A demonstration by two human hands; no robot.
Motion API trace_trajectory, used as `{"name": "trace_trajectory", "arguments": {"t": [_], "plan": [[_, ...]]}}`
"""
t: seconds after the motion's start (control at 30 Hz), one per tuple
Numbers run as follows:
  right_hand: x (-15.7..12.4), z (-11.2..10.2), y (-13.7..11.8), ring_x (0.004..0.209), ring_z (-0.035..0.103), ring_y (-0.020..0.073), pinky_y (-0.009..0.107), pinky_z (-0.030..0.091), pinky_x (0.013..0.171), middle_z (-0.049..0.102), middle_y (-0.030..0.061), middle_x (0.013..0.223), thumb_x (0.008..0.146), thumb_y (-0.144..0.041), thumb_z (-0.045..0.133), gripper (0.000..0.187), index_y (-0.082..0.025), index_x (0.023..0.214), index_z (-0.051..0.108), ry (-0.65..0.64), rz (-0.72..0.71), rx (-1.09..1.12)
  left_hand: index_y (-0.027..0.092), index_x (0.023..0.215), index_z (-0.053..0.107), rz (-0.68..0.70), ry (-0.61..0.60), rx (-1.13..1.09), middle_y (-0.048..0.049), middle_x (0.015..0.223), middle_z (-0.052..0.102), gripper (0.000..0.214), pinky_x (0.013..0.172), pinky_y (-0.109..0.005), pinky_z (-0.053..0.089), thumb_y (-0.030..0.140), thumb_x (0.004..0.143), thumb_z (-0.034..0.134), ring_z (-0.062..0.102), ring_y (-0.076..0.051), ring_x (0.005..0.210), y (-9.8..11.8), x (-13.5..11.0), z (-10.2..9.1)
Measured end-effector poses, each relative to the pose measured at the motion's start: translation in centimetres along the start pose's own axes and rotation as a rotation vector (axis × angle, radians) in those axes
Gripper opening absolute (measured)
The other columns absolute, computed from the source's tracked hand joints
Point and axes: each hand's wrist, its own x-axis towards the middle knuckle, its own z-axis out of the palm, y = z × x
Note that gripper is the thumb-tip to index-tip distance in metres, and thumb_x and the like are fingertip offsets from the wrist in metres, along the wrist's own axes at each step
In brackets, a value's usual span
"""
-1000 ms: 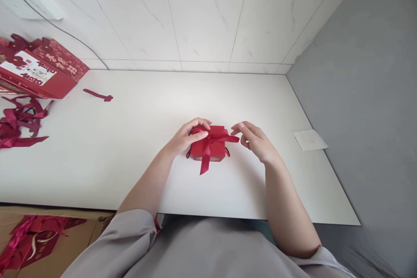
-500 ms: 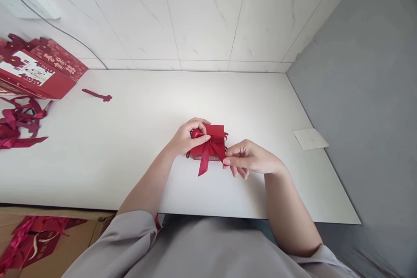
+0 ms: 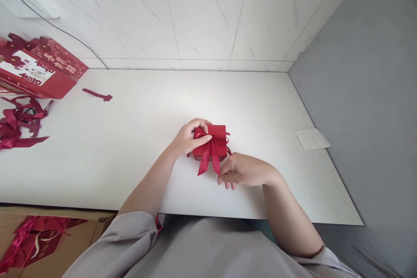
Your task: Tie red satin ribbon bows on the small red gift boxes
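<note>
A small red gift box (image 3: 217,130) sits on the white table in front of me, with a red ribbon (image 3: 205,160) tied in a bow on its top. My left hand (image 3: 192,137) wraps the box's left side, its thumb pressing on the knot of the bow. Two ribbon tails hang over the box's near side. Just off the near right corner, my right hand (image 3: 241,171) pinches the end of the right tail between thumb and forefinger. Thin red cords show at both sides of the box. The box's left part is covered by my left hand.
Larger red gift boxes (image 3: 61,63) stand at the back left, with a heap of red ribbons (image 3: 22,117) before them. A dark red strap (image 3: 97,94) lies nearby. A white paper square (image 3: 312,139) is at the right edge. Below left, a cardboard box (image 3: 81,239) holds red bags.
My right hand has moved down and slightly left, bringing the right ribbon tail from a rightward slant to hang straighter toward me. My left hand stays on the bow.
</note>
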Motion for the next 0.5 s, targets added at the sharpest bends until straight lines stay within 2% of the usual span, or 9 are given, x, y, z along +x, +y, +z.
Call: {"name": "trace_trajectory", "arguments": {"t": [0.07, 0.17, 0.27, 0.33, 0.43, 0.5], "plan": [[0.3, -0.2, 0.4, 0.058, 0.069, 0.0176, 0.029, 0.051, 0.059, 0.072, 0.0027, 0.068, 0.084, -0.031, 0.058, 0.022, -0.019, 0.068, 0.068, -0.012, 0.043, -0.022, 0.019, 0.088, 0.055, -0.016, -0.021, -0.061, -0.0098, 0.129, 0.057, 0.018, 0.082, -0.035, 0.050, 0.033, 0.081, 0.065, 0.060, -0.023, 0.105, 0.0, 0.0, -0.2], [0.0, -1.2, 1.5, 0.051, 0.066, 0.0189, 0.030, 0.049, 0.054, 0.070, 0.0040, 0.060, 0.082, -0.030, 0.059, 0.026, -0.019, 0.059, 0.061, 0.097, 0.162, -0.017, 0.020, 0.090, 0.056, -0.019, 0.010, -0.144, -0.0087, 0.128, 0.058, 0.018, 0.089, -0.038, 0.049, 0.035, 0.084, 0.063, 0.057, -0.026, 0.116, 0.1, 0.2, -0.8], [-0.8, -2.6, 2.6, 0.049, 0.064, 0.0198, 0.033, 0.049, 0.053, 0.069, 0.0055, 0.057, 0.086, -0.036, 0.056, 0.028, -0.019, 0.063, 0.063, 0.215, 0.266, 0.047, 0.021, 0.090, 0.059, 0.054, 0.119, -0.112, -0.0075, 0.123, 0.061, 0.015, 0.099, -0.041, 0.044, 0.036, 0.086, 0.061, 0.051, -0.026, 0.126, 0.2, 0.2, -1.3], [-1.2, -3.3, 3.0, 0.050, 0.063, 0.0187, 0.033, 0.049, 0.054, 0.068, 0.0052, 0.058, 0.090, -0.042, 0.052, 0.034, -0.019, 0.068, 0.064, 0.294, 0.284, 0.063, 0.021, 0.088, 0.061, 0.118, 0.159, -0.046, -0.0075, 0.121, 0.061, 0.014, 0.103, -0.042, 0.042, 0.035, 0.086, 0.062, 0.050, -0.026, 0.127, 0.3, 0.1, -1.3], [-0.8, -3.7, 3.0, 0.067, 0.066, 0.0192, 0.033, 0.051, 0.062, 0.071, 0.0057, 0.078, 0.091, -0.049, 0.051, 0.034, -0.021, 0.079, 0.066, 0.570, 0.192, 0.079, 0.021, 0.084, 0.063, 0.188, 0.167, 0.061, -0.0086, 0.118, 0.061, 0.013, 0.106, -0.043, 0.040, 0.034, 0.085, 0.064, 0.051, -0.026, 0.124, 0.5, -0.1, -0.7], [-0.1, -3.4, 2.7, 0.094, 0.066, 0.0218, 0.036, 0.052, 0.078, 0.070, 0.0069, 0.106, 0.091, -0.052, 0.051, 0.033, -0.023, 0.088, 0.068, 0.776, 0.065, 0.110, 0.021, 0.083, 0.064, 0.180, 0.145, 0.099, -0.0093, 0.120, 0.059, 0.013, 0.104, -0.042, 0.041, 0.034, 0.086, 0.064, 0.051, -0.026, 0.124, 0.6, -0.2, 0.0]]}}
